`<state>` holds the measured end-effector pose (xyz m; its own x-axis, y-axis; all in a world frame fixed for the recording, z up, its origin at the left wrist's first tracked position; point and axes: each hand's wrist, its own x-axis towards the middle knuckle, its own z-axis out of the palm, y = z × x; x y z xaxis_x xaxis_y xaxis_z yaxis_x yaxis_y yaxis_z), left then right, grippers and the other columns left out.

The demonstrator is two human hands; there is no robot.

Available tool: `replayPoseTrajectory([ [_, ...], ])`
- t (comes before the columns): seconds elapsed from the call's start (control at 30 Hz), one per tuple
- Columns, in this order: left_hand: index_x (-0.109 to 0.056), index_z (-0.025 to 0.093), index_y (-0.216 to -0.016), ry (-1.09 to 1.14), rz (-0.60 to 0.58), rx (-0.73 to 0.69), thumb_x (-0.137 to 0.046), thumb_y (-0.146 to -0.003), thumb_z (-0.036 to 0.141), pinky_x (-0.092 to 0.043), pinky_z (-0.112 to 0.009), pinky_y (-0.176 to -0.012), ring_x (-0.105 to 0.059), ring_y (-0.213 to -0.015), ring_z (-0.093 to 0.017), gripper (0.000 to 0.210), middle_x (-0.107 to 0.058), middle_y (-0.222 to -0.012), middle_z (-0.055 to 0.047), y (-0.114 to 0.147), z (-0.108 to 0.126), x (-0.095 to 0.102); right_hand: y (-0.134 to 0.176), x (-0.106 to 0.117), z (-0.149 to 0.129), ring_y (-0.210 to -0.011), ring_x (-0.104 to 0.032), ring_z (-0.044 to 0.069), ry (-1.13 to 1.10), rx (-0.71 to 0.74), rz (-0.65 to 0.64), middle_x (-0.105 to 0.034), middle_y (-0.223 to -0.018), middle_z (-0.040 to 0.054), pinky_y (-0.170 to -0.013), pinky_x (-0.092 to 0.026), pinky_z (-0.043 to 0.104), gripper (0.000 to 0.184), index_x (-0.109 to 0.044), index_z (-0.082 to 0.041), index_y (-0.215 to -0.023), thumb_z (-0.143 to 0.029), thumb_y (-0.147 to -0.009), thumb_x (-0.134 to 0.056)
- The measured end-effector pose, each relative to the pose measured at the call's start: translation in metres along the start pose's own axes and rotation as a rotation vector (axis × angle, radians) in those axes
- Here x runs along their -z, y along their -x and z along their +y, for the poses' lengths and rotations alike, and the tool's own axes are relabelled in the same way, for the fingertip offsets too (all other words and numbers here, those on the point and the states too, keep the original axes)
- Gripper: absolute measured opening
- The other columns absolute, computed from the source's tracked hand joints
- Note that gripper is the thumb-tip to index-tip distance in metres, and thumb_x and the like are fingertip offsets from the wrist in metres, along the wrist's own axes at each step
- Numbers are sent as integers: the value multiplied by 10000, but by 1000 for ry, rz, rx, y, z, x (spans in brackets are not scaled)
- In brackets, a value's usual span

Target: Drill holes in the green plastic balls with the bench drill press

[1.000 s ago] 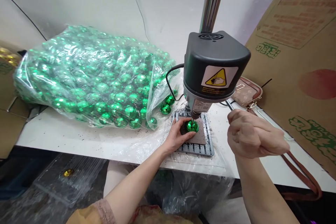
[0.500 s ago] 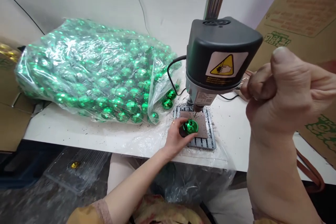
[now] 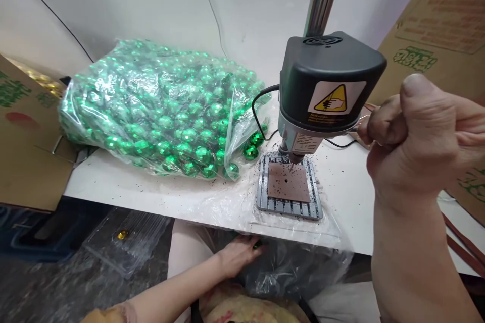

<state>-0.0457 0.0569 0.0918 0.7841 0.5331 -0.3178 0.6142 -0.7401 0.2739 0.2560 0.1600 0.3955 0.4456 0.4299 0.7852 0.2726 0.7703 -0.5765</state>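
My left hand (image 3: 239,256) is below the table's front edge, over clear plastic in my lap. Its fingers curl around a shiny green faceted ball (image 3: 257,245), of which only a small part shows. Raised at the right, my right hand (image 3: 420,131) is closed on the feed handle of a small black drill press (image 3: 333,73); the handle is mostly hidden by the fingers. Under the drill bit (image 3: 291,167) lies a brown square pad (image 3: 290,189) with a dark hole, on the slotted metal base (image 3: 316,209).
A large clear bag of green balls (image 3: 162,111) fills the table's left side. Two loose green balls (image 3: 250,152) sit by its mouth. Dark shavings dot the white table (image 3: 151,197). Cardboard boxes (image 3: 30,136) stand at both sides. A gold ball (image 3: 122,234) rests low at left.
My left hand has taken the green ball off the pad and down below the table edge, baring the pad's hole. My right hand stays on the handle. The view has shifted slightly.
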Motion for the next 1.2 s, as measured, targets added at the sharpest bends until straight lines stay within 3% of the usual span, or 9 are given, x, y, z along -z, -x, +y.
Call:
replayPoseTrajectory([
  [0.1,-847,384,-1384,132,69,-161,-754,-1036,240,-718,-436,-835,-822,-965,-308,388,-879,-1229,-95,-5,4,16,0,2,1,-460,-412,42,3,-3,-8,-360,-501,-64,-521,-316,348,644,-354,-200,-544,-240,-1087,-698],
  [0.2,-871,412,-1134,309,313,-314,-717,-1086,411,-734,-503,-845,-799,-939,-315,161,-882,-1193,-83,-10,3,54,0,3,2,-463,-418,44,5,-5,-14,-364,-502,-63,-525,-328,338,639,-370,-204,-551,-256,-1094,-703],
  [0.27,-868,364,-1103,346,545,-201,-663,-1106,428,-736,-556,-968,-805,-1060,-343,214,-862,-1237,-121,-22,-8,93,0,3,2,-460,-419,50,7,-4,-10,-364,-501,-60,-515,-328,341,629,-391,-207,-545,-251,-1092,-699],
  [0.37,-861,290,-1169,272,826,189,-607,-1112,284,-683,-531,-1112,-765,-1221,-349,261,-801,-1317,-173,-55,-35,160,0,3,4,-449,-406,50,-3,-13,-4,-362,-499,-57,-499,-321,345,650,-376,-210,-524,-258,-1080,-709],
  [0.5,-840,285,-1329,110,692,447,-694,-1017,87,-640,-523,-1153,-714,-1361,-404,397,-714,-1453,-175,-98,-63,215,-1,4,8,-435,-397,48,-25,-31,7,-376,-487,-59,-493,-323,341,713,-302,-214,-513,-305,-1066,-744],
  [0.67,-825,283,-1375,115,545,531,-678,-1023,72,-648,-503,-1107,-735,-1311,-401,436,-676,-1474,-162,-118,-77,215,-2,5,9,-438,-421,61,-18,-27,7,-363,-482,-64,-493,-320,328,670,-383,-220,-523,-342,-1051,-776],
  [0.87,-846,237,-1227,360,701,514,-767,-1038,178,-613,-561,-1180,-759,-1285,-422,213,-663,-1464,-180,-126,-84,210,-1,3,9,-429,-398,67,-45,-55,28,-350,-475,-64,-477,-308,350,664,-389,-223,-511,-327,-1031,-789],
  [1.03,-863,256,-1298,369,715,531,-804,-985,137,-632,-560,-1141,-780,-1250,-439,340,-667,-1352,-155,-134,-87,218,-2,3,8,-425,-391,67,-64,-77,19,-354,-472,-71,-493,-329,353,680,-413,-222,-504,-408,-1004,-835],
  [1.2,-859,252,-1354,525,895,457,-856,-922,151,-631,-543,-1194,-796,-1220,-365,444,-686,-1307,-127,-122,-83,210,-2,3,6,-433,-391,69,-68,-88,7,-346,-479,-71,-501,-303,346,711,-436,-214,-497,-494,-960,-897],
])
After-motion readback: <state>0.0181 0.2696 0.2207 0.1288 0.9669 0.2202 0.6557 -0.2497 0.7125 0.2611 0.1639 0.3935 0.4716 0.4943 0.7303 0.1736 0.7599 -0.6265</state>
